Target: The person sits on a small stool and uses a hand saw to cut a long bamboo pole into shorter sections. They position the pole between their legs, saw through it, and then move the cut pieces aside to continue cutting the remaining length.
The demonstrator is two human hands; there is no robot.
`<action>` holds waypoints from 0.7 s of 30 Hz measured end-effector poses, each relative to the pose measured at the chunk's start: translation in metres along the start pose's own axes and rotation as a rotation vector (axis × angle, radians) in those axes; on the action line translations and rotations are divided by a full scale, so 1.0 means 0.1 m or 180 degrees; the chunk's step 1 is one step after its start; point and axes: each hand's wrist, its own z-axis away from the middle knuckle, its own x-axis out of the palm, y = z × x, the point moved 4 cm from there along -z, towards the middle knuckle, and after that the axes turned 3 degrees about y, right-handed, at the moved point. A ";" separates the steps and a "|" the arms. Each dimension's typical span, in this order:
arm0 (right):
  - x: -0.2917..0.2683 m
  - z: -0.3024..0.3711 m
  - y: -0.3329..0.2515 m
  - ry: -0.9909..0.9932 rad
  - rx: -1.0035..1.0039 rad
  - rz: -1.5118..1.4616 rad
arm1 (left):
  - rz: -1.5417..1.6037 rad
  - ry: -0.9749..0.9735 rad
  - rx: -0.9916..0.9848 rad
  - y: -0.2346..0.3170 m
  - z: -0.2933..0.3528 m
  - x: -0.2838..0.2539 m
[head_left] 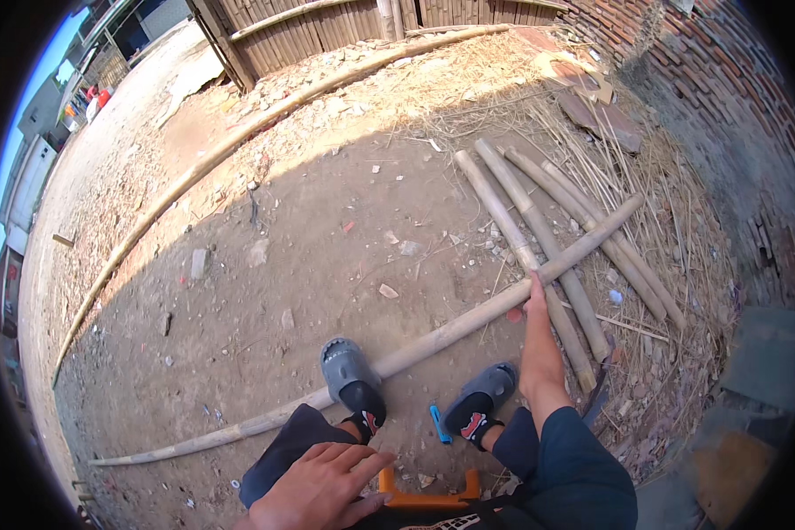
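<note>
A long bamboo pole (446, 336) runs slantwise across the ground, from thin at the lower left to thick at the upper right. My right hand (536, 296) is closed on its thicker part, thumb side up; its other fingers are partly hidden. That end crosses over several shorter bamboo poles (552, 237) lying side by side. My left foot, in a grey sandal (344, 364), covers part of the long pole. Over my left knee, my left hand (322, 486) has its fingers stretched out and holds nothing.
A blue slim tool (440, 425) lies between my feet, near an orange plastic frame (428, 496). Another long bamboo pole (238, 134) curves across the far ground. Straw (671, 212) and a brick wall (724, 71) are on the right. A slatted fence (318, 40) stands at the back.
</note>
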 end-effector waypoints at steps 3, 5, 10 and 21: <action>-0.01 0.01 -0.07 0.0214 0.0085 0.0277 | 0.0161 0.0261 -0.0174 -0.02 0.08 -0.07; -0.03 0.05 -0.04 0.0332 0.0152 0.0412 | 0.0201 0.0338 -0.0215 -0.05 0.10 -0.07; 0.18 0.11 0.14 0.0377 0.0391 0.0485 | 0.0134 0.0301 -0.0248 0.01 0.19 -0.04; -0.22 -0.40 0.46 0.0349 -0.0345 -0.0188 | 0.0329 0.0215 -0.0248 0.03 0.12 -0.04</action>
